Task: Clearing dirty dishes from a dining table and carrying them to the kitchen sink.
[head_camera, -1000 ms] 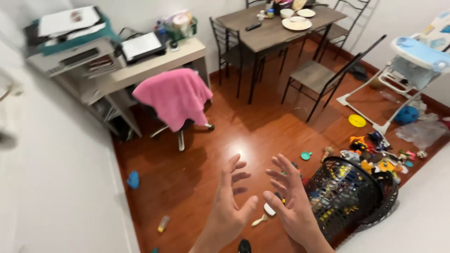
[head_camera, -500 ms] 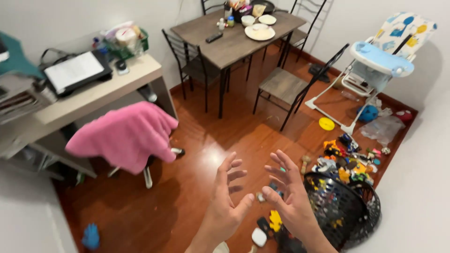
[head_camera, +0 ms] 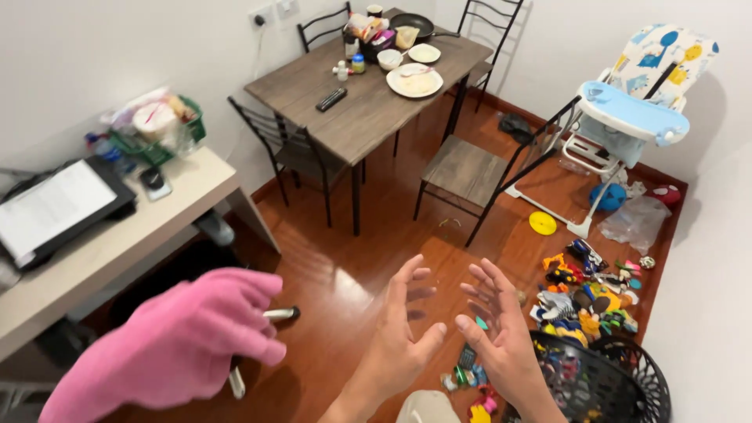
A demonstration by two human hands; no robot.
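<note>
1. Head view: red-brown wood floor [head_camera: 368, 235] filled the frame's middle, with a dining table [head_camera: 360, 102] at upper centre and a high chair [head_camera: 634, 110] at upper right.
2. Both hands were raised and empty, the left hand [head_camera: 395, 345] and right hand [head_camera: 501, 337] with fingers spread wide, palms facing each other.
3. Nearest them, a black mesh basket [head_camera: 627, 384] sat at lower right, by scattered small toys [head_camera: 587, 290] (light, hard plastic, I judged; easy to pinch singly).
4. A clear plastic bag [head_camera: 636, 219] lay right of centre, crinkled.

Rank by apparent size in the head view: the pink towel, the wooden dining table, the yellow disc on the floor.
1. Wooden dining table and pink towel: similar; towel is nearer, so unsure.
2. Yellow disc: clearly smallest.
</note>
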